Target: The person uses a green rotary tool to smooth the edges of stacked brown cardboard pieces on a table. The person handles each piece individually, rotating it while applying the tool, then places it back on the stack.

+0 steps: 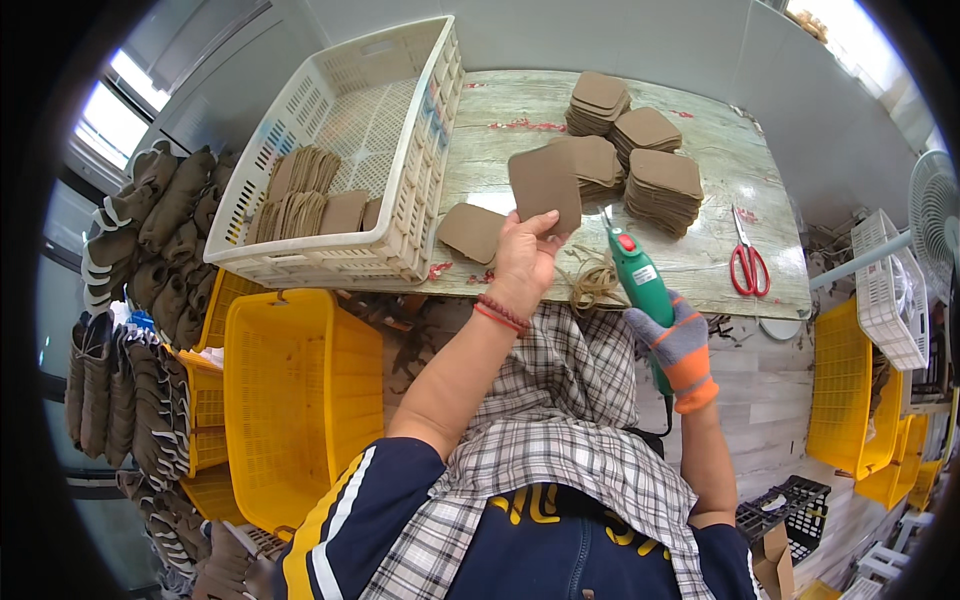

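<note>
My bare left hand (528,258) pinches a brown rounded-square pad (545,185) by its lower edge and holds it up over the table. My right hand (680,350), in a grey and orange glove, is wrapped round a green corded handheld power tool (640,272) with a red switch. The tool's thin metal tip points up, just right of the pad and apart from it. Behind them stand several stacks of similar pads (663,185). Another brown pad (472,232) lies left of my left hand. Thin tan trimmings (597,282) lie heaped at the table's front edge.
Red-handled scissors (749,268) lie at the right of the table (480,110). A white crate (425,130) holding more pads (300,190) stands left. Yellow bins (275,400) flank me; brown footwear-like pieces (165,230) are piled far left. A fan (932,210) stands right.
</note>
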`<state>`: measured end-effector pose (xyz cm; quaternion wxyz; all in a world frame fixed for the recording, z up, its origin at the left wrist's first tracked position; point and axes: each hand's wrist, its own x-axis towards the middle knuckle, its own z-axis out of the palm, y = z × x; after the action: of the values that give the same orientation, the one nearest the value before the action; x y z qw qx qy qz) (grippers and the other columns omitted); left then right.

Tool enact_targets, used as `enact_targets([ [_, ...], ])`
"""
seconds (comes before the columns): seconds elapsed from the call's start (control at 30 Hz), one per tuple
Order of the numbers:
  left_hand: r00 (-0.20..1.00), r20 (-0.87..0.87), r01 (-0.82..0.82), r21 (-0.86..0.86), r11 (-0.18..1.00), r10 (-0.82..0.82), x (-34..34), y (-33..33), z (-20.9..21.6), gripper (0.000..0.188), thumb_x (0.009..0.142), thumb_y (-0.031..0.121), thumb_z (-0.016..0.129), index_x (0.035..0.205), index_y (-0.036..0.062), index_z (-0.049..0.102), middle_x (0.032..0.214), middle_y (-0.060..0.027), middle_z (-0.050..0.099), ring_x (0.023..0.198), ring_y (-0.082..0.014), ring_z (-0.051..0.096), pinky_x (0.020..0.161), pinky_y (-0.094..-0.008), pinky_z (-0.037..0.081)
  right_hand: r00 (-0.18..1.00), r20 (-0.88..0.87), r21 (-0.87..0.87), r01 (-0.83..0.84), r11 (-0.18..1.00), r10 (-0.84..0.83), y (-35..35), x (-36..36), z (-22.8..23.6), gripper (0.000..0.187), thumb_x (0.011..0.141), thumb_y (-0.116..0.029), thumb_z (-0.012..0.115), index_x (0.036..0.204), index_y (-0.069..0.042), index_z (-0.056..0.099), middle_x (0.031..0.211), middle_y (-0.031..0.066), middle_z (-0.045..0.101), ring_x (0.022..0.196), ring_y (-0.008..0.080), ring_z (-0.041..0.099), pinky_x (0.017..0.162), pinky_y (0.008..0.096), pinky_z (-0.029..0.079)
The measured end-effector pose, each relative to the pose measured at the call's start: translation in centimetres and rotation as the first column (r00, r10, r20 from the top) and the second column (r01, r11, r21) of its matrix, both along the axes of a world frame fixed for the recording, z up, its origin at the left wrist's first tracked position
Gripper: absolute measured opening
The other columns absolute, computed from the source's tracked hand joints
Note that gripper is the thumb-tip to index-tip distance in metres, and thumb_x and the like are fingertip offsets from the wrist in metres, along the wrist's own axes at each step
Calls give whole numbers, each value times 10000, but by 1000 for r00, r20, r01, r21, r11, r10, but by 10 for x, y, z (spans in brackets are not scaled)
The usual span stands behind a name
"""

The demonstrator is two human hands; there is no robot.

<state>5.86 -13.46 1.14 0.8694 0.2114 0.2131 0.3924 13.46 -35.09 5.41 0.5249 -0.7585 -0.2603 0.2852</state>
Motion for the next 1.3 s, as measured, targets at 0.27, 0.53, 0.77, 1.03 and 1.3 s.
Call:
enact_targets([
  [0.27, 952, -207, -48, 631, 774, 228, -32, 25, 41, 358, 756, -86, 630, 1076, -25, 481, 890, -96, 626, 780, -123, 604, 697, -242, 511, 995, 48, 75, 82, 994, -86, -22, 9, -1, 425, 753, -200, 770, 1071, 20, 595, 807, 32, 638, 664, 71, 538, 600, 233, 459],
  [0.53, 979, -162, 170, 316, 933, -124, -43, 18, 34, 188, 810, -62, 610, 995, -37, 588, 912, -102, 654, 791, -154, 633, 744, -280, 545, 998, 63, 80, -33, 996, 28, -16, -4, 13, 449, 744, -189, 777, 1092, 18, 585, 836, 41, 644, 675, 79, 550, 612, 240, 472],
  [0.77, 830, -472, 526, 486, 698, -297, -60, 16, 38, 460, 787, -100, 595, 1230, 0, 528, 960, -47, 638, 822, -97, 604, 751, -225, 505, 993, 76, 20, -95, 995, 93, -23, 0, 0, 470, 733, -212, 790, 1089, 17, 586, 846, 55, 656, 721, 82, 573, 657, 243, 486],
  [1.03, 774, -623, 576, 623, 529, -109, -66, 21, 47, 514, 728, -72, 656, 1207, 23, 494, 786, -25, 642, 733, -66, 589, 683, -205, 474, 978, 100, -68, -179, 981, 186, -28, -8, 0, 532, 720, -269, 805, 1113, 6, 574, 862, 60, 664, 762, 81, 594, 687, 247, 500],
  [1.3, 718, -683, 661, 609, 439, -135, -60, 19, 56, 569, 717, -77, 655, 1249, 54, 502, 767, 3, 629, 715, -40, 564, 665, -186, 455, 962, 163, -22, -216, 976, 217, -27, -15, -4, 581, 711, -295, 811, 1130, 20, 559, 866, 83, 665, 759, 91, 603, 685, 250, 506],
])
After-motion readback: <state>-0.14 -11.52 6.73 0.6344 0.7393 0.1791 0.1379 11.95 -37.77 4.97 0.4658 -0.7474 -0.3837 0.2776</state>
